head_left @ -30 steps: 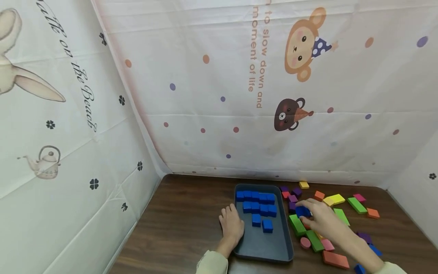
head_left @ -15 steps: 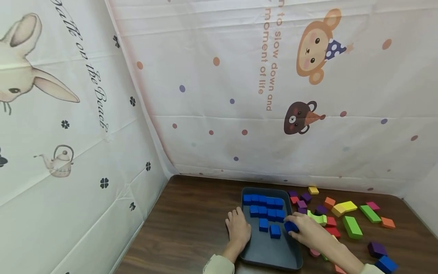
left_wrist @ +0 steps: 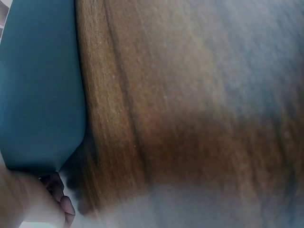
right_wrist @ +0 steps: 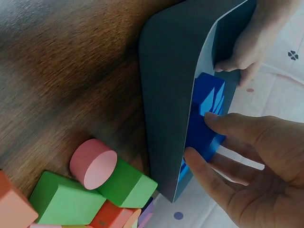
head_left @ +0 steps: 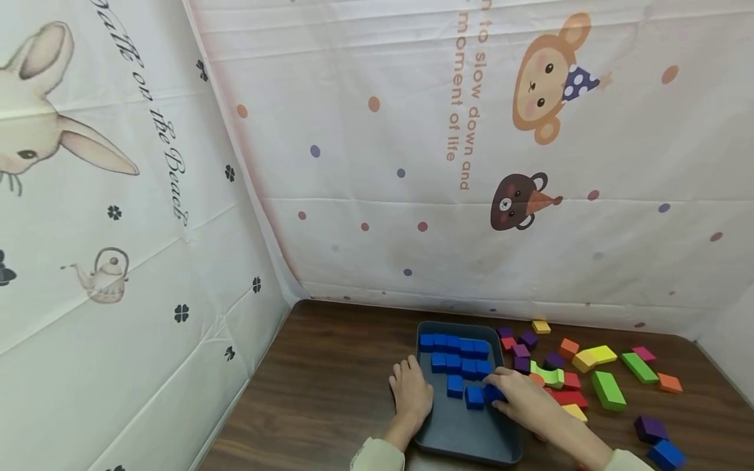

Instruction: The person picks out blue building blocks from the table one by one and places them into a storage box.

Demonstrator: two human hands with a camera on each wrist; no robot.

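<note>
A dark grey tray (head_left: 453, 432) holds several blue cubes (head_left: 455, 386) in rough rows. My right hand (head_left: 521, 396) is over the tray's right side and pinches a blue block (right_wrist: 202, 135) between thumb and fingers, beside the front row. The right wrist view shows the thumb and index fingertip on opposite sides of that block. At the tray's left wall, my left hand (head_left: 412, 392) grips the rim. In the right wrist view one digit of that hand lies inside the wall and another outside; the left wrist view catches only part of the left hand (left_wrist: 42, 199).
Right of the tray lie many loose coloured blocks: a green arch (head_left: 548, 376), a light green bar (head_left: 609, 391), a purple block (head_left: 650, 429), a blue block (head_left: 667, 454), and a pink cylinder (right_wrist: 93, 164). A printed white cloth (head_left: 353, 248) rises behind the wooden table (head_left: 318, 386).
My right hand has carried the blue block leftward from the loose blocks into the tray, lowering it beside the front cubes. The left hand stays at the rim. The head view has shifted slightly.
</note>
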